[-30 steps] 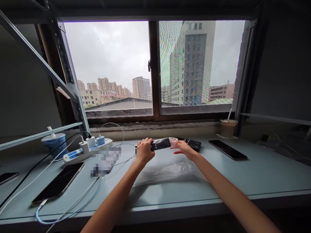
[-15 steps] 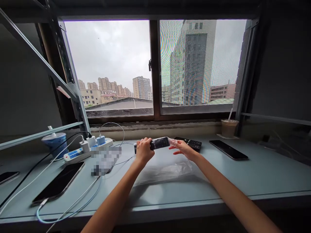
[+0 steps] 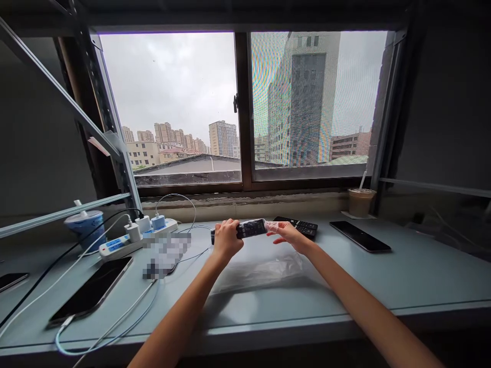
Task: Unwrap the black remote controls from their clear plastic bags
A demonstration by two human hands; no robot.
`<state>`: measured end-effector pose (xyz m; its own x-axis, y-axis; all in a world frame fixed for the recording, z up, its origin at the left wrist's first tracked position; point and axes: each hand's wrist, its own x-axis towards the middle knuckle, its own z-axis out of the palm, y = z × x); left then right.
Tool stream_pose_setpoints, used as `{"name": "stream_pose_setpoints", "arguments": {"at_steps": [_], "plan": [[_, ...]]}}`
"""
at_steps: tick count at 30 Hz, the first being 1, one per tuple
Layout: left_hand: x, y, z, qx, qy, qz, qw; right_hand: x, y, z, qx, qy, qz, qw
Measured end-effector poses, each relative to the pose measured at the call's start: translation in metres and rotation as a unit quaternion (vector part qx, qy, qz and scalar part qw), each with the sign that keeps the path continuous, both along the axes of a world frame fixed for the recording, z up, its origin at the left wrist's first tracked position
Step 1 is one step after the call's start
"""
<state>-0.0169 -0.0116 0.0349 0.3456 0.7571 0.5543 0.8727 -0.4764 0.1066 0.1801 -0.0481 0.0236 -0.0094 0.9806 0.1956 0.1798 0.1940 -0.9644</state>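
Note:
A black remote control [image 3: 251,228] is held up above the desk, tilted slightly, its right end inside a clear plastic bag [image 3: 272,226]. My left hand [image 3: 227,239] is wrapped round the remote's left part. With fingers and thumb closed, my right hand [image 3: 289,236] pinches the plastic just past the remote's right end. Below them, more clear plastic wrapping [image 3: 268,268] lies crumpled on the desk. Behind my right hand rest black remotes [image 3: 307,226] with rows of buttons, partly hidden by that hand.
On the left, a charging phone [image 3: 92,289], cables and a white power strip [image 3: 115,247] crowd the desk [image 3: 418,276]; a blue cup [image 3: 87,230] stands behind. A pixelated patch hides one item. To the right lie a dark phone [image 3: 360,236] and a drink cup [image 3: 361,203].
The remote's right end sits slightly further left of my right hand, with a little more plastic stretched between them. The whole view has shifted slightly.

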Motion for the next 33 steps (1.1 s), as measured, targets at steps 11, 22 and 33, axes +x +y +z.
{"name": "stream_pose_setpoints", "arguments": {"at_steps": [11, 22, 33], "plan": [[-0.0022, 0.0032, 0.0008, 0.013, 0.016, 0.001, 1.000, -0.0023, -0.0002, 0.0028, 0.018, -0.003, -0.024, 1.000], [-0.0023, 0.0032, 0.0018, 0.021, 0.018, 0.004, 1.000, 0.0002, 0.0009, 0.0039, 0.052, -0.010, -0.034, 0.998], [-0.0045, 0.0040, 0.0037, 0.012, 0.011, 0.003, 1.000, 0.0000, -0.0033, 0.0087, 0.049, 0.009, -0.060, 0.997]]}}
